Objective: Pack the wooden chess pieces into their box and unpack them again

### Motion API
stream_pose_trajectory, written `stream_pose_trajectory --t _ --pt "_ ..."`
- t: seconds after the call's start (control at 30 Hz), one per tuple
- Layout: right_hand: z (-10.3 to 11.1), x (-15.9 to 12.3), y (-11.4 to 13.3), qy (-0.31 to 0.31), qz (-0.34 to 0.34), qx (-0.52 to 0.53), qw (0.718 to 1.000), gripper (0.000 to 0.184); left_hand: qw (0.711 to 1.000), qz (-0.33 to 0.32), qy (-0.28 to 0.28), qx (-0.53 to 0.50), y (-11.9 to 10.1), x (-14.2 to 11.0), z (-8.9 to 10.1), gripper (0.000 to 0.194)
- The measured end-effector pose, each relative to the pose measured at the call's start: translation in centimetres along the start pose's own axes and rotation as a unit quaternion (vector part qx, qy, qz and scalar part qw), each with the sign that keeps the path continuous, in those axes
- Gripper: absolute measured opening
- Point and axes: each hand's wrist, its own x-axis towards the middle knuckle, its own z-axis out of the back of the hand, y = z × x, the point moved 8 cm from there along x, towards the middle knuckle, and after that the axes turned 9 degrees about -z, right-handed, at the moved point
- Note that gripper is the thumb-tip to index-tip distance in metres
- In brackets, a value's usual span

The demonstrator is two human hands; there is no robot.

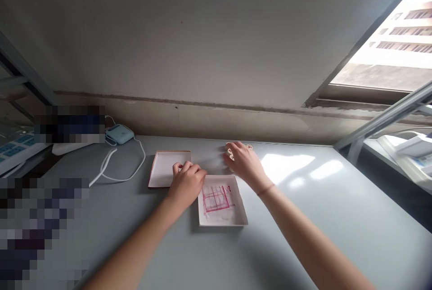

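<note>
My left hand [188,180] rests between two shallow box halves, its fingers curled over the right edge of the far one. Whatever it may hold is hidden under the fingers. That far box half [164,168] has a pale inside and a reddish rim. Nearer to me lies the second box half [240,209], with a grid in red-pink lines drawn on its floor. Beyond it, my right hand [245,164] closes over a small group of round pale Chinese chess pieces [249,147] with dark characters. Its palm and fingers hide part of the group.
On the left, a light-blue device [119,134] with a white cable [143,159] lies near the wall, beside a power strip [20,148]. Sunlight patches fall on the grey table [320,218] at right. Metal frame bars [388,121] stand at the right side.
</note>
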Motion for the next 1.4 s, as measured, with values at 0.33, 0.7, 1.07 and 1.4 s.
stream_pose_trajectory --t 0.33,0.7,1.07,1.4 --pt "-3.4 6.2 -0.2 0.128 -0.105 -0.055 0.985 0.025 1.000 -0.004 0.005 -0.002 0.1 -0.1 -0.1 0.023" --pt "0.1 -0.2 2.5 0.033 0.016 0.277 0.960 0.024 0.982 -0.004 -0.177 -0.071 0.3 -0.5 2.4 0.045" --pt "-1.7 -4.8 0.5 0.122 -0.052 0.635 0.761 0.036 0.956 -0.050 -0.150 -0.248 -0.8 -0.1 2.4 0.028" --pt "-1.8 -4.7 -1.7 0.113 -0.103 0.615 0.774 0.028 0.988 -0.086 0.022 -0.126 -1.0 0.1 0.8 0.005"
